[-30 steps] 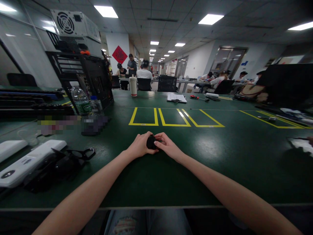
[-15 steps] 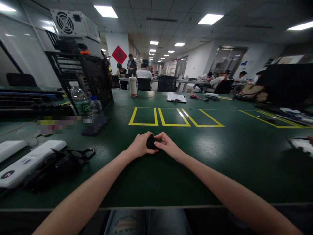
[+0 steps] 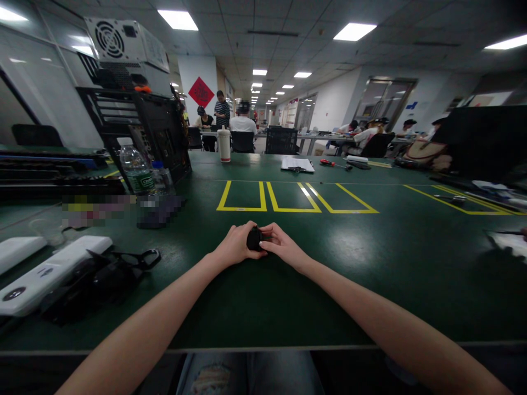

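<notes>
A small, dark, rounded black object (image 3: 254, 239) is held low over the green table (image 3: 263, 296); its exact kind does not show. My left hand (image 3: 236, 244) wraps round it from the left, thumb below and fingers over the top. From the other side my right hand (image 3: 280, 245) closes thumb and fingers on its right edge. Much of the object lies hidden behind the fingers. Just beyond both hands are yellow tape outlines (image 3: 242, 209) on the tabletop.
At left lie a white device (image 3: 53, 274) and black glasses (image 3: 140, 258), with water bottles (image 3: 135, 167) beside a black computer frame (image 3: 156, 131). Farther back stand a white cup (image 3: 224, 145), a clipboard (image 3: 297, 164) and a red-handled screwdriver (image 3: 328, 162). Several people sit beyond.
The fingers of my right hand have shifted slightly at the black object's right edge. My left hand keeps its hold, and the object stays in the same place.
</notes>
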Tool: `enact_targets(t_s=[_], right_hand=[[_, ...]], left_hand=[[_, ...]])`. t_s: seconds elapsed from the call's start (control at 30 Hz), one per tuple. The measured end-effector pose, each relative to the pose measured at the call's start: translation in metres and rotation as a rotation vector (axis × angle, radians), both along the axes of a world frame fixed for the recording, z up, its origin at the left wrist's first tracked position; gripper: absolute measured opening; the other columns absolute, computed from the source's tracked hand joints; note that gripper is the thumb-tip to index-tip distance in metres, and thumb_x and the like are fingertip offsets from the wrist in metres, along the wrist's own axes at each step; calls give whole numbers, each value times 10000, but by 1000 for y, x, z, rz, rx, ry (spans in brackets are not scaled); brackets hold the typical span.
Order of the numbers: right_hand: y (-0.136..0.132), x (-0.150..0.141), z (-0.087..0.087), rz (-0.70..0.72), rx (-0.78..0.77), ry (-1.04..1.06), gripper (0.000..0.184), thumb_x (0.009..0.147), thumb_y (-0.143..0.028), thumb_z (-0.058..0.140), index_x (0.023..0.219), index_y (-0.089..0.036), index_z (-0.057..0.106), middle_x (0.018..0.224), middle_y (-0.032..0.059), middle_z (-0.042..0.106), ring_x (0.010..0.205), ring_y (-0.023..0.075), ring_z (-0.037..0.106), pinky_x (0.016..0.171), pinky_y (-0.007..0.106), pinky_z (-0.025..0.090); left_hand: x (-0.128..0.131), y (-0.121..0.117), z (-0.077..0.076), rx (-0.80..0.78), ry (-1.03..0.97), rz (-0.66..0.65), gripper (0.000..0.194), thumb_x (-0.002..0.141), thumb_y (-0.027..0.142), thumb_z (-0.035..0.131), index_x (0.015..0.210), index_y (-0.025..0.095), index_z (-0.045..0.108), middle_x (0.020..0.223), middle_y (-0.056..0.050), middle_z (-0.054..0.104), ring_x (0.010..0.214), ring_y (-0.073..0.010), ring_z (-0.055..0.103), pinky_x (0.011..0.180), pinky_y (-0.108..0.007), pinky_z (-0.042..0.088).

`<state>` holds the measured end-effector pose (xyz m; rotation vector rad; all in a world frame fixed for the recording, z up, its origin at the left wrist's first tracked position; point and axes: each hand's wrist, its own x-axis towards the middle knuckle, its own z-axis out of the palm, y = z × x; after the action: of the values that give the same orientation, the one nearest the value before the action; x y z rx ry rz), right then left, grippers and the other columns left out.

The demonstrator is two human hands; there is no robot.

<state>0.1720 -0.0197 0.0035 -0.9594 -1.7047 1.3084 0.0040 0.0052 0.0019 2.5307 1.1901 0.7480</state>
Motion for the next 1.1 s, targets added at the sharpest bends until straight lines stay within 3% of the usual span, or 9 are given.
enact_targets(t_s=[0.43,0.8,1.1], right_hand=[[2,0,-1,-35,12,-55,292,759,-319,487,1022,-204,435,1033,42,484,948,166,498,823,367,418],[0,-1,1,-6,12,16,221,751,-333,495,935,-217,457,1007,16,491,887,160,535,775,351,448],[3,0,-1,-24,21,-57,284,763,-342,473,1013,-210,443,1051,39,472,920,168,515,788,360,437]], left_hand=[[1,-1,2,-30,6,14,548,578,466,620,1013,200,417,921,-38,543,830,-225,529,756,-363,369],[-1,-3,4,-19,-6,-4,549,579,469,618,1012,199,415,924,-41,541,834,-224,525,765,-371,366],[-1,-1,1,-13,-5,2,543,587,480,608,1013,204,414,924,-36,540,818,-218,521,752,-360,376]])
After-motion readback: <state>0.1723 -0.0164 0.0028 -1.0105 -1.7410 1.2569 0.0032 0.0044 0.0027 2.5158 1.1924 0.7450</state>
